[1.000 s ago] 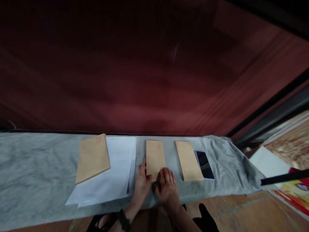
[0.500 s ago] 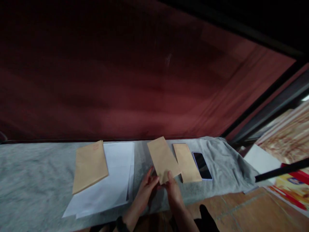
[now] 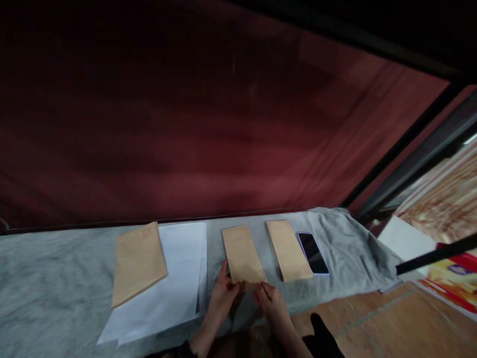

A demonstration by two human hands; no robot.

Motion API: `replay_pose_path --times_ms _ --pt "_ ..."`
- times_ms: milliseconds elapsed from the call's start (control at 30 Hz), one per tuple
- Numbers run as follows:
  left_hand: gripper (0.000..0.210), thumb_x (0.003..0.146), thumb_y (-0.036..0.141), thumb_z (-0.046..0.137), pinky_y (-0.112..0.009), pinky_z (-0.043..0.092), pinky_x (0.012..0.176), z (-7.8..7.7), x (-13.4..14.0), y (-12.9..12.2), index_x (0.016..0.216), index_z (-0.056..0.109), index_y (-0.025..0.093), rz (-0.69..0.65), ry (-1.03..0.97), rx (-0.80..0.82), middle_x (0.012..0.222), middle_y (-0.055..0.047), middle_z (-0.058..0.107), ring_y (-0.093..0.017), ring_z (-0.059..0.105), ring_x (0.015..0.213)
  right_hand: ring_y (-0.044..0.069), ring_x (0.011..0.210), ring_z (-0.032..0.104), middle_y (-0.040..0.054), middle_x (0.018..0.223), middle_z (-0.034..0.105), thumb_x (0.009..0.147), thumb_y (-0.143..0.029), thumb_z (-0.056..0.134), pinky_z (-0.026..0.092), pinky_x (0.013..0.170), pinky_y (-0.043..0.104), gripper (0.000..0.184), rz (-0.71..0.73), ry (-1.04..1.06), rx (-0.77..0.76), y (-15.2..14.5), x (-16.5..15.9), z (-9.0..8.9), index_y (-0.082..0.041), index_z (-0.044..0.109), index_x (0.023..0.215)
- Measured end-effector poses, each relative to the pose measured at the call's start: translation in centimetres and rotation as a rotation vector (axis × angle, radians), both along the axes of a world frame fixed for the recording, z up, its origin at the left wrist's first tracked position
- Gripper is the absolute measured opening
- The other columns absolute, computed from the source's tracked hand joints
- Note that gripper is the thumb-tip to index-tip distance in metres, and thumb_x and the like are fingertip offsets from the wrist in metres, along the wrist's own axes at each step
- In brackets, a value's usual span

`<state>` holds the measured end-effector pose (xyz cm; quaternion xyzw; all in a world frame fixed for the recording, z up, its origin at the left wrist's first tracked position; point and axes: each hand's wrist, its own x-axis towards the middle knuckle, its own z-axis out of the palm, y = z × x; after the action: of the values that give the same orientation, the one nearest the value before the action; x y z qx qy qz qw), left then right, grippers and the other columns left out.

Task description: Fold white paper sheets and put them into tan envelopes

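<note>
A brown paper envelope (image 3: pixel 244 256) lies in front of me with its near end between my two hands. My left hand (image 3: pixel 222 293) pinches the near left corner, one finger stretched along the side. At the near right corner, my right hand (image 3: pixel 271 300) grips the edge with thumb and curled fingers. To the right, a second brown envelope (image 3: pixel 289 251) rests flat on the grey cloth. Further left, a stack of larger-looking brown envelopes (image 3: pixel 139 263) overlaps several white paper sheets (image 3: pixel 182 273).
A phone (image 3: pixel 313 253) with a dark screen lies right of the second envelope. Grey cloth (image 3: pixel 48 288) covers the surface up to a dark red panel (image 3: pixel 186 149). Tiled floor (image 3: pixel 357 318) and a colourful box (image 3: pixel 454 278) show at the lower right.
The held envelope has turned straighter and come down nearer the cloth, apart from the second envelope it overlapped. My right hand has moved from its face to its near right corner.
</note>
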<state>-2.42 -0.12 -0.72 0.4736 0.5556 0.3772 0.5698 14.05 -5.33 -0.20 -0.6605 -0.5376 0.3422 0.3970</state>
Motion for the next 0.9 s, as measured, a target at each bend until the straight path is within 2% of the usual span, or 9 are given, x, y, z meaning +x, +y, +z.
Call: replay_pose_path --times_ms 67,100,167,267,333,433,500,667,900 --pt "0.095 0.076 0.034 0.062 -0.027 0.044 0.047 -0.2 -0.4 -0.3 0.157 0.018 0.008 -0.036 0.099 0.038 0.06 0.006 0.06 -0.017 0.059 0.049 0.023 0.101 0.072 0.0097 0.107 0.076 0.102 -0.037 0.037 0.058 0.087 0.035 0.04 0.082 -0.294 0.21 -0.1 0.3 0.2 -0.022 0.074 0.108" --pt "0.09 0.078 0.032 0.059 -0.028 0.046 0.049 -0.2 -0.7 -0.5 0.156 0.02 0.008 -0.051 0.155 0.056 0.062 0.005 0.061 -0.018 0.06 0.05 0.024 0.118 0.065 0.0101 0.127 0.07 0.103 -0.034 0.036 0.054 0.098 0.039 0.04 0.12 -0.439 0.309 0.0 0.3 0.1 -0.022 0.067 0.125" --pt "0.076 0.083 0.029 0.053 -0.031 0.051 0.056 -0.3 -1.0 -0.9 0.153 0.03 0.01 -0.069 0.298 0.105 0.067 0.001 0.066 -0.02 0.065 0.057 0.024 0.135 0.053 0.0093 0.147 0.056 0.103 -0.032 0.04 0.047 0.11 0.043 0.044 0.165 -0.68 0.436 0.3 0.1 -0.4 -0.023 0.053 0.144" --pt "0.046 0.092 0.027 0.043 -0.036 0.057 0.077 0.1 -0.8 -0.8 0.136 0.056 0.018 -0.08 0.565 0.302 0.094 -0.008 0.074 -0.023 0.071 0.085 0.025 0.138 0.05 0.012 0.15 0.052 0.101 -0.038 0.048 0.042 0.114 0.043 0.053 0.159 -0.879 0.511 0.6 -0.4 -1.7 -0.019 0.045 0.15" --pt "0.041 0.096 0.024 0.037 -0.039 0.054 0.093 0.5 0.3 0.0 0.127 0.063 0.021 -0.143 0.689 0.505 0.121 -0.011 0.07 -0.023 0.067 0.109 0.026 0.138 0.049 0.0139 0.151 0.051 0.101 -0.042 0.05 0.04 0.115 0.043 0.057 0.161 -0.915 0.515 0.5 -0.6 -2.4 -0.016 0.042 0.152" --pt "0.046 0.098 0.026 0.038 -0.045 0.04 0.115 1.0 2.7 3.0 0.141 0.052 0.02 -0.301 0.83 0.771 0.149 -0.011 0.052 -0.023 0.046 0.14 0.027 0.139 0.048 0.0133 0.148 0.054 0.101 -0.04 0.048 0.04 0.115 0.045 0.054 0.187 -0.897 0.524 0.2 -0.7 -2.7 -0.017 0.043 0.151" --pt "0.052 0.099 0.029 0.039 -0.049 0.031 0.12 0.9 4.2 5.8 0.149 0.043 0.016 -0.387 0.942 0.859 0.157 -0.013 0.042 -0.024 0.033 0.148 0.027 0.139 0.048 0.0128 0.147 0.056 0.102 -0.038 0.048 0.039 0.116 0.046 0.054 0.181 -0.869 0.518 0.0 -0.7 -2.5 -0.018 0.043 0.151" --pt "0.06 0.099 0.037 0.039 -0.049 0.021 0.124 -0.1 5.7 11.5 0.154 0.035 0.015 -0.336 1.149 0.825 0.158 -0.014 0.04 -0.025 0.031 0.15 0.026 0.14 0.047 0.0111 0.152 0.051 0.102 -0.04 0.049 0.037 0.118 0.044 0.059 0.176 -0.845 0.452 -0.1 -0.6 -1.3 -0.019 0.035 0.155" --pt "0.059 0.1 0.04 0.034 -0.048 0.018 0.124 -0.3 5.8 13.0 0.153 0.038 0.012 -0.336 1.187 0.776 0.158 -0.013 0.041 -0.026 0.031 0.15 0.027 0.143 0.043 0.0097 0.156 0.045 0.101 -0.04 0.051 0.038 0.117 0.048 0.06 0.272 -0.814 0.427 -0.4 -0.3 -0.6 -0.022 0.035 0.155"
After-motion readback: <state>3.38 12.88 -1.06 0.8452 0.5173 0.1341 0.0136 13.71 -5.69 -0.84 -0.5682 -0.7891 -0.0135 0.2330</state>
